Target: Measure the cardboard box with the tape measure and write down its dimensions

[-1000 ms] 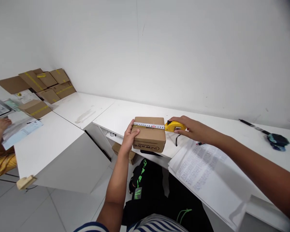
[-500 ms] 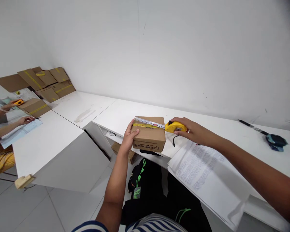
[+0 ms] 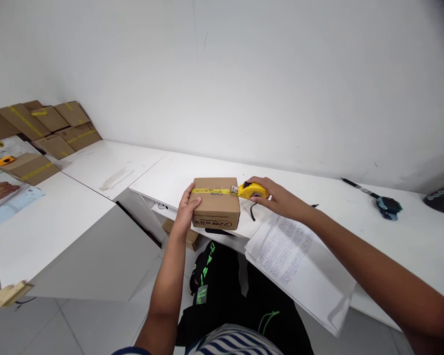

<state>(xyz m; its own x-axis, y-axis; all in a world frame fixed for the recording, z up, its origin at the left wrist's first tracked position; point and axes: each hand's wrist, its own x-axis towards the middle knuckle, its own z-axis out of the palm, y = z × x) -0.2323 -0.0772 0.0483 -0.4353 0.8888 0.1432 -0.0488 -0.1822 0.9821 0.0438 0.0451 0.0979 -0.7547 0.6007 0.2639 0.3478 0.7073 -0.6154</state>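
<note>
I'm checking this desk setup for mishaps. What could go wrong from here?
The cardboard box sits at the desk edge, steadied only by the left hand; a nudge might tip it off. The printed sheets overhang the edge and could slide. The tape measure in the right hand may snap on fingers.

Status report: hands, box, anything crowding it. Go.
Left hand steadies cardboard box at its left side. Right hand grips yellow tape measure at box's right edge. Printed sheets lie right.
</note>
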